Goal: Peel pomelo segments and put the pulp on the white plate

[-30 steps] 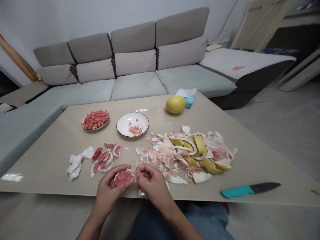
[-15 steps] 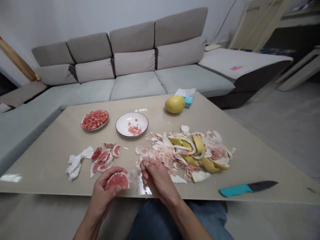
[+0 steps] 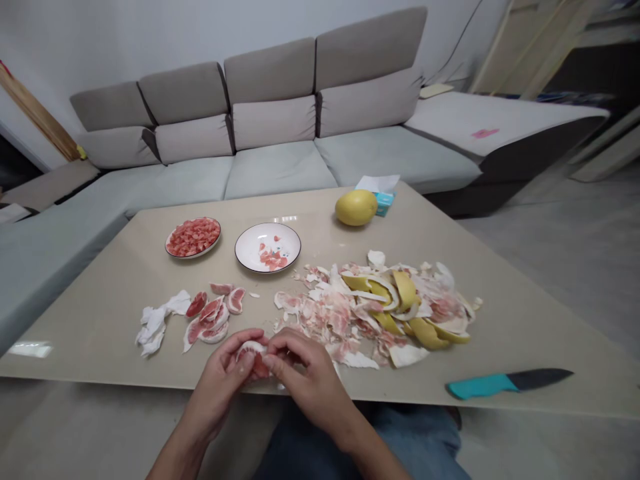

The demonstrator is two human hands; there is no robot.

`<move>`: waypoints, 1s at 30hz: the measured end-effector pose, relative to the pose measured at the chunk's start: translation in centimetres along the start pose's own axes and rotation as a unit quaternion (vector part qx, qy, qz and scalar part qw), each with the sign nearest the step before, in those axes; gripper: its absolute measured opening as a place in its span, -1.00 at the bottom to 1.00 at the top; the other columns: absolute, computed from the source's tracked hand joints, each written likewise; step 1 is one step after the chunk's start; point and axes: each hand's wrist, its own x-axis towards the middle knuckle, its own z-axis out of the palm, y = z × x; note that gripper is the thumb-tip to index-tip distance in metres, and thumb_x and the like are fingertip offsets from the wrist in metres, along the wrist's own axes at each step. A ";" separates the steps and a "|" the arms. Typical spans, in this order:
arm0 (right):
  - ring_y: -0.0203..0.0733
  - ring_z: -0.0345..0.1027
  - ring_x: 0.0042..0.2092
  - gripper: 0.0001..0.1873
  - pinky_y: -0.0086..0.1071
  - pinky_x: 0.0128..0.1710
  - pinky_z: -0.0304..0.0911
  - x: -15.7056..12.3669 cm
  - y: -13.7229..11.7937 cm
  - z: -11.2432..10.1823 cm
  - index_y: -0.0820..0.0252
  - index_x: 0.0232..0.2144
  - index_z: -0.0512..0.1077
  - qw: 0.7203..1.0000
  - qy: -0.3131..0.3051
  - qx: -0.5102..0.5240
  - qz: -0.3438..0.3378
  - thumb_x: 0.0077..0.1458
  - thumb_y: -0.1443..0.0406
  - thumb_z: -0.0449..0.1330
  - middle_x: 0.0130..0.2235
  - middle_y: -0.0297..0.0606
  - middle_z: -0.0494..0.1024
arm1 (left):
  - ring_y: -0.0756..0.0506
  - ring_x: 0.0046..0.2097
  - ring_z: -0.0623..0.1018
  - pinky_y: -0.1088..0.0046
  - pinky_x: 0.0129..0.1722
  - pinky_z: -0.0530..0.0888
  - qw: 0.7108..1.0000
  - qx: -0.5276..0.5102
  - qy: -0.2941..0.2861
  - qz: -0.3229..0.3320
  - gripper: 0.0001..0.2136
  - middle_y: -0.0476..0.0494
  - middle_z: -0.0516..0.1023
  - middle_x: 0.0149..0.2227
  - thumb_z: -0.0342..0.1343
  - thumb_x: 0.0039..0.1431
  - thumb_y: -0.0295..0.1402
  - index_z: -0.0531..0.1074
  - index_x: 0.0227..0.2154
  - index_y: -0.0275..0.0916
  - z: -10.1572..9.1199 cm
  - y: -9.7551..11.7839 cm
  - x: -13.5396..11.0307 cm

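Note:
Close to the table's front edge, my left hand (image 3: 220, 380) is closed around a red pomelo segment (image 3: 260, 366) with a white rim. My right hand (image 3: 315, 380) pinches the segment's right edge; its fingertips partly cover the fruit. Beyond my left hand lies a small heap of pomelo segments (image 3: 213, 317). A big pile of pomelo peel (image 3: 385, 300) and torn membrane spreads beyond and to the right of my right hand. Farther back, a white plate (image 3: 247, 248) holds a few bits of red flesh, and another plate is heaped with pomelo pulp (image 3: 194, 237).
A knife (image 3: 510, 383) with a teal handle lies at the table's front right. Toward the back stand a whole yellow pomelo (image 3: 356, 207) and a tissue pack (image 3: 384, 202). Crumpled tissue (image 3: 153, 328) lies at left. A grey sofa (image 3: 277, 170) runs behind the table.
My right hand has moved left, from beside the pomelo segment onto its edge. The segment has tilted, so its cut face shows less. The view has shifted slightly.

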 end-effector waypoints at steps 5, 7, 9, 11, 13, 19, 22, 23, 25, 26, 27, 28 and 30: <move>-0.26 0.31 -0.43 -0.86 -0.44 -0.42 0.17 0.1 0.0 -0.2 0.16 -0.52 0.45 0.998 0.047 -0.046 -0.024 0.08 0.33 0.21 -0.50 -0.35 0.46 | 0.01 -0.44 0.46 0.56 -0.43 0.40 0.998 -0.012 -0.062 -0.018 -0.75 -0.05 0.52 -0.49 0.30 0.05 -0.25 0.50 -0.26 -0.28 -0.3 0.1 0.5; -0.27 0.30 -0.44 -0.86 -0.45 -0.43 0.16 0.1 0.1 -0.1 0.17 -0.53 0.44 0.997 0.062 -0.051 -0.021 0.06 0.34 0.21 -0.51 -0.36 0.46 | 0.02 -0.46 0.44 0.58 -0.46 0.38 0.996 -0.022 -0.084 -0.024 -0.75 -0.06 0.52 -0.50 0.30 0.05 -0.25 0.49 -0.27 -0.30 -0.2 0.2 0.5; -0.28 0.29 -0.45 -0.86 -0.46 -0.44 0.16 0.1 0.2 0.1 0.17 -0.53 0.44 0.997 0.062 -0.053 -0.018 0.06 0.35 0.20 -0.52 -0.37 0.46 | 0.02 -0.46 0.44 0.58 -0.47 0.38 0.995 -0.031 -0.092 -0.031 -0.74 -0.06 0.52 -0.50 0.30 0.05 -0.24 0.49 -0.28 -0.31 -0.2 0.3 0.4; -0.28 0.29 -0.45 -0.87 -0.46 -0.44 0.16 0.2 0.6 0.0 0.17 -0.52 0.43 0.995 0.061 -0.069 -0.026 0.06 0.36 0.18 -0.51 -0.36 0.46 | 0.03 -0.47 0.45 0.58 -0.46 0.38 0.994 -0.036 -0.092 -0.035 -0.74 -0.06 0.53 -0.52 0.32 0.03 -0.24 0.49 -0.29 -0.31 -0.1 0.3 0.1; -0.26 0.29 -0.43 -0.85 -0.44 -0.41 0.17 0.5 1.2 -0.5 0.17 -0.51 0.42 0.988 0.100 -0.108 -0.045 0.10 0.35 0.15 -0.49 -0.34 0.45 | 0.02 -0.49 0.47 0.58 -0.47 0.38 0.992 -0.040 -0.113 -0.048 -0.71 -0.08 0.55 -0.53 0.36 -0.02 -0.23 0.50 -0.31 -0.32 -0.1 0.2 -0.3; -0.20 0.37 -0.36 -0.88 -0.39 -0.36 0.25 1.6 3.0 -2.6 0.17 -0.36 0.45 0.972 0.169 -0.158 -0.033 0.16 0.32 0.11 -0.37 -0.26 0.52 | 0.06 -0.47 0.48 0.60 -0.41 0.44 0.988 -0.112 -0.067 -0.082 -0.74 -0.06 0.54 -0.48 0.34 0.02 -0.31 0.51 -0.24 -0.30 -0.3 -0.1 -0.8; -0.12 0.43 -0.18 -0.79 -0.32 -0.19 0.29 1.5 3.6 -2.2 0.16 -0.19 0.49 0.976 0.123 -0.174 -0.050 0.18 0.36 0.08 -0.20 -0.19 0.57 | 0.07 -0.42 0.49 0.54 -0.31 0.51 0.983 -0.159 -0.006 -0.088 -0.72 -0.03 0.52 -0.42 0.31 0.07 -0.38 0.48 -0.13 -0.24 -0.3 0.0 -0.4; -0.11 0.43 -0.16 -0.79 -0.29 -0.16 0.29 1.4 3.8 -1.9 0.16 -0.19 0.50 0.976 0.111 -0.182 -0.053 0.18 0.35 0.09 -0.20 -0.18 0.58 | 0.07 -0.41 0.50 0.52 -0.30 0.52 0.982 -0.169 0.004 -0.088 -0.72 -0.03 0.51 -0.41 0.31 0.07 -0.39 0.48 -0.14 -0.25 -0.2 0.1 -0.3; -0.09 0.43 -0.18 -0.81 -0.25 -0.13 0.28 1.3 3.9 -1.6 0.15 -0.27 0.53 0.974 0.097 -0.195 -0.057 0.18 0.33 0.10 -0.25 -0.18 0.59 | 0.07 -0.39 0.51 0.53 -0.29 0.54 0.978 -0.190 0.021 -0.085 -0.76 -0.04 0.51 -0.40 0.32 0.06 -0.40 0.49 -0.19 -0.28 -0.1 0.1 -0.2; -0.08 0.43 -0.17 -0.81 -0.23 -0.12 0.28 1.3 4.0 -1.5 0.15 -0.28 0.53 0.973 0.096 -0.199 -0.063 0.18 0.33 0.10 -0.25 -0.17 0.59 | 0.07 -0.39 0.52 0.54 -0.30 0.54 0.976 -0.200 0.030 -0.083 -0.77 -0.04 0.51 -0.40 0.32 0.05 -0.41 0.50 -0.21 -0.29 0.0 0.1 -0.1; -0.07 0.42 -0.14 -0.79 -0.22 -0.10 0.27 1.3 4.0 -1.4 0.15 -0.28 0.53 0.972 0.099 -0.201 -0.074 0.16 0.36 0.08 -0.22 -0.16 0.58 | 0.06 -0.39 0.52 0.54 -0.30 0.55 0.974 -0.209 0.037 -0.082 -0.77 -0.05 0.52 -0.39 0.32 0.05 -0.42 0.50 -0.21 -0.30 0.1 0.1 -0.1; -0.06 0.41 -0.11 -0.75 -0.21 -0.08 0.26 1.3 3.9 -1.4 0.15 -0.26 0.53 0.970 0.102 -0.200 -0.087 0.14 0.41 0.05 -0.19 -0.15 0.57 | 0.06 -0.38 0.53 0.55 -0.30 0.55 0.972 -0.217 0.043 -0.081 -0.78 -0.06 0.53 -0.39 0.32 0.05 -0.43 0.50 -0.21 -0.31 0.1 0.0 -0.1; -0.08 0.39 -0.11 -0.66 -0.23 -0.08 0.24 1.2 3.6 -1.4 0.15 -0.30 0.52 0.969 0.105 -0.197 -0.107 0.05 0.50 -0.01 -0.21 -0.17 0.56 | 0.05 -0.37 0.56 0.54 -0.28 0.57 0.967 -0.235 0.052 -0.081 -0.81 -0.08 0.54 -0.38 0.27 0.10 -0.47 0.49 -0.20 -0.33 0.3 0.0 0.0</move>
